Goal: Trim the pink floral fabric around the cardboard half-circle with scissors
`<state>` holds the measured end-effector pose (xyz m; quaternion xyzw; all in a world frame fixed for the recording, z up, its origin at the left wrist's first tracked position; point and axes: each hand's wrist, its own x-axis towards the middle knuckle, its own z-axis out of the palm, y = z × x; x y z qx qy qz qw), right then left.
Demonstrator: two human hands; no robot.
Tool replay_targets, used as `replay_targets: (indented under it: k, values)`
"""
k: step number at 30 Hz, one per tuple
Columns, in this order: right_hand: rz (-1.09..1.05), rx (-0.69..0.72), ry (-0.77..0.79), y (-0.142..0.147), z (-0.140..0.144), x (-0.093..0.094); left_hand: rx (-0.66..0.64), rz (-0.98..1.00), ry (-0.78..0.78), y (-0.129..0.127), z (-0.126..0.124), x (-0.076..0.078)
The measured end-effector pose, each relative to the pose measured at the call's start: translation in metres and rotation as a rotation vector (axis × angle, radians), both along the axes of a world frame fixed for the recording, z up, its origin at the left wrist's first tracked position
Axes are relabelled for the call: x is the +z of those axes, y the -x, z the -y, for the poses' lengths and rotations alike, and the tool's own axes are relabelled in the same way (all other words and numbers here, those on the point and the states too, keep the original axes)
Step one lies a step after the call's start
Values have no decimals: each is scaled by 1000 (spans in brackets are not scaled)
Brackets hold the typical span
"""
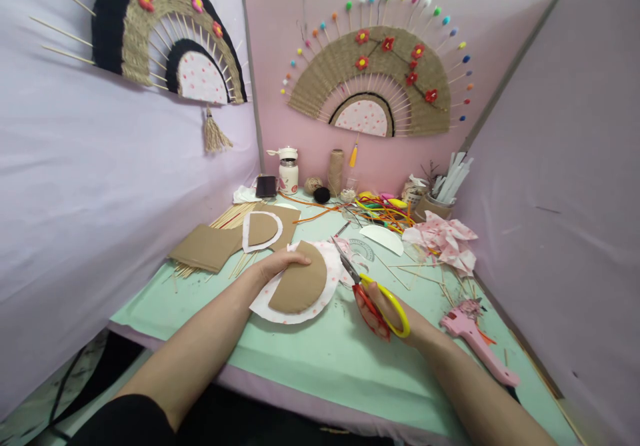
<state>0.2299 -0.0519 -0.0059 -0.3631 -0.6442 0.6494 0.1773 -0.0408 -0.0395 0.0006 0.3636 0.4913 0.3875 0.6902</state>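
Observation:
My left hand point(278, 261) presses a brown cardboard half-disc point(300, 286) onto a white paper with pink dots point(300, 314), gripping both at their upper left edge. My right hand point(387, 313) holds scissors with red and yellow handles point(373, 293). The blades point(345, 259) are parted and point up-left at the right edge of the dotted paper. All of this lies on the mint green table point(320, 359).
More cardboard pieces point(207, 246) and wooden skewers point(235, 216) lie at left. Crumpled pink paper point(443, 239) and a pink glue gun point(475, 336) sit at right. Twine spools point(336, 171), a jar point(289, 169), coloured sticks point(385, 207) stand behind. Woven fans hang on the walls.

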Motion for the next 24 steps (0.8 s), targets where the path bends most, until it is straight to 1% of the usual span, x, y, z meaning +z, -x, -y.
replay_targets:
  k: [5,9,12,14,16,19,24]
  values:
    - [16,16,-23,-2,0,1,9,-14,2,1,-1,-1]
    - [-54,52,-45,-2,0,-2,26,13,35,0,0,2]
    - [-90,89,-57,-3,0,-4,89,24,48,-3,2,9]
    - [-81,91,-60,-3,0,-4,141,14,70,-5,2,13]
    - [-72,93,-66,-3,0,-1,163,12,103,-6,3,16]
    - [-71,112,-77,-4,1,3,153,16,122,-6,4,18]
    - [-35,98,-66,-2,2,9,125,15,63,-5,5,15]
